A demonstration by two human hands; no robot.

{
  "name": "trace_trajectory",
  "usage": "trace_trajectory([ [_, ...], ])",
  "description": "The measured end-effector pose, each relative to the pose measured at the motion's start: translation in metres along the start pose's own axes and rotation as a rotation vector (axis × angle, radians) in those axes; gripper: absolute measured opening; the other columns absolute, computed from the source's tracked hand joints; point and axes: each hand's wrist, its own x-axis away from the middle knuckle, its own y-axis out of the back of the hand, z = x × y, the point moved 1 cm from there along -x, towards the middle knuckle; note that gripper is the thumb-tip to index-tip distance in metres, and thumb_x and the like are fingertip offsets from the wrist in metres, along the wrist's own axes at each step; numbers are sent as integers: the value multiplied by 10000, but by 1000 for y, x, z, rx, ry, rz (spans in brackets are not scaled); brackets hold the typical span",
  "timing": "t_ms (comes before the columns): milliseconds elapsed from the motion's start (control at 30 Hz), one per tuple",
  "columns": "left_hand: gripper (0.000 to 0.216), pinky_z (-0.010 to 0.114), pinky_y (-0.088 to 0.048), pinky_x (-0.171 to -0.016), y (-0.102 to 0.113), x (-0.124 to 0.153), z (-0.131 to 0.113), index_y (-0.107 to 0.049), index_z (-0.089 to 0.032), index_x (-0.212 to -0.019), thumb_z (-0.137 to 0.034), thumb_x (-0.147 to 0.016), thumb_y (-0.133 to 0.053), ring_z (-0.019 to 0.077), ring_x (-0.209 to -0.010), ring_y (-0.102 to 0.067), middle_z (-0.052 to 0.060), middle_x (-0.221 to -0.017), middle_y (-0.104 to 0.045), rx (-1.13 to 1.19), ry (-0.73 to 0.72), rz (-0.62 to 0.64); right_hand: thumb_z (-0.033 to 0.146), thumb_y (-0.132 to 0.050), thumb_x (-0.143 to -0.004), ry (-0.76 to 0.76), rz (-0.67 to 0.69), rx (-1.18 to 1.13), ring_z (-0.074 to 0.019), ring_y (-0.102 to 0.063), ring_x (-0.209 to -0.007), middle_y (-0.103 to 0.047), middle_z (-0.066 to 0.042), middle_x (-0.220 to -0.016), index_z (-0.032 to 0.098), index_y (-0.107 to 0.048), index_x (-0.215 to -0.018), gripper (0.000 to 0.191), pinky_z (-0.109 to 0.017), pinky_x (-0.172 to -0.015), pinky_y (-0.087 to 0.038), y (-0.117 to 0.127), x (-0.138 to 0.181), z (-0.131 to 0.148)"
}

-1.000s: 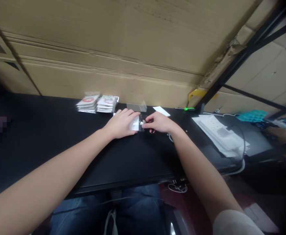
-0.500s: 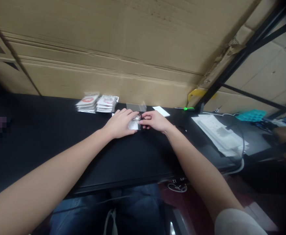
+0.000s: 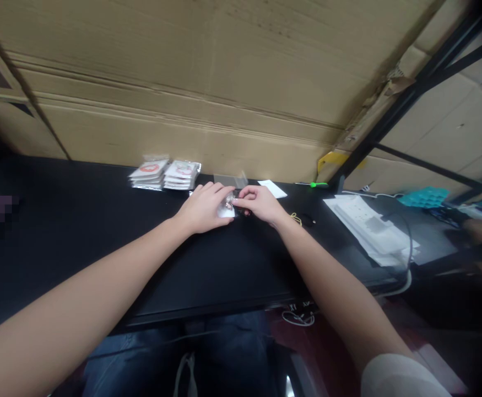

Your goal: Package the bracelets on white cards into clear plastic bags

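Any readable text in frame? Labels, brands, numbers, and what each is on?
White foil packets, two stacks, red logo: red print too small to read.
White printed paper sheets: text too blurred to read.
Small clear plastic bag: nothing readable.
Brown corrugated cardboard wall: no readable markings.
No word can be quoted.

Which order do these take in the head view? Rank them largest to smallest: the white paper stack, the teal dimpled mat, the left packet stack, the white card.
1. White paper stack
2. Unsure: teal dimpled mat and left packet stack look similar, and the mat sits farther from the camera
3. White card
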Motion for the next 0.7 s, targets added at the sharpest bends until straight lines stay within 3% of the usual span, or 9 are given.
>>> trace_trajectory([
  [133, 639, 393, -381, -866, 1, -1, -2, -453, -177, -1300, -459, -749, -609, 274, -1006, -502, 106, -1133, -553, -6, 1, -1, 344, -734, -678, -2, 79, -53, -115, -572, -534, -651, -33, -693, 161, -654, -877, 282, -261, -529, -477, 5, 3, 3],
  [233, 604, 391, -382, -861, 0, -2, -6, -466, -183, -1280, -453, -758, -605, 270, -998, -505, 96, -1112, -562, -3, -3, -6, 380, -722, -675, 4, -48, 73, -107, -528, -468, -612, -14, -613, 161, -640, -783, 257, -244, -445, -420, -3, 0, 1],
  [367, 580, 391, -383, -851, -1, -2, -9, -480, -185, -1259, -459, -763, -601, 270, -989, -505, 91, -1098, -566, 0, -11, -14, 344, -752, -625, 42, -210, 227, -95, -504, -463, -564, 13, -550, 164, -578, -666, 253, -228, -445, -388, -8, -2, 2],
  [533, 637, 401, -382, -873, -1, -1, -3, -453, -190, -1285, -482, -744, -618, 273, -1011, -501, 95, -1132, -555, 34, 40, -41, 398, -726, -668, -2, -46, -22, -117, -555, -494, -623, -10, -615, 168, -617, -817, 295, -239, -456, -433, 6, 1, 4],
  [700, 625, 410, -381, -882, 0, -1, -6, -450, -193, -1292, -471, -755, -608, 276, -1023, -495, 96, -1151, -551, 56, 52, -50, 350, -703, -697, 158, -96, 96, -145, -602, -625, -684, -42, -731, 164, -708, -804, 215, -285, -619, -480, -2, 0, 6],
])
